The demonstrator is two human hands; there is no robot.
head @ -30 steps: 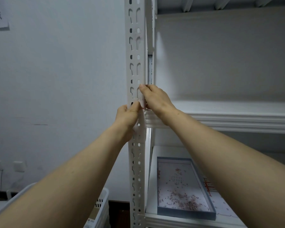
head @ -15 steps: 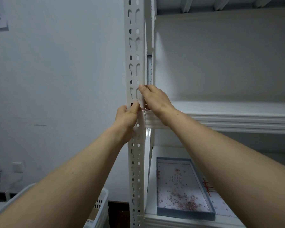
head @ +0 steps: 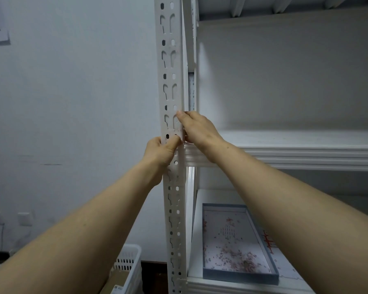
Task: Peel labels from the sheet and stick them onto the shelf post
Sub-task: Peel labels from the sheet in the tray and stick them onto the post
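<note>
The white slotted shelf post [head: 171, 66] runs up the middle of the view. A small white label [head: 172, 132] lies on its front face just above the middle shelf. My left hand [head: 159, 151] grips the post from the left, with its thumb pressing the label's lower edge. My right hand [head: 197, 129] comes in from the right. Its fingers lie along the post's right corner, and the index fingertip presses the front face above the label. The label's right part is hidden behind this hand. No label sheet is in either hand.
The middle shelf [head: 306, 153] juts out at hand height on the right. On the lower shelf sits a blue-rimmed tray [head: 270, 279] with several reddish scraps, and beside it a paper with red marks [head: 269, 242]. A white slotted basket [head: 128, 262] stands on the floor at the left, against the bare wall.
Both hands stay at the same spot on the post. My left thumb and right fingertips shift only slightly on the label.
</note>
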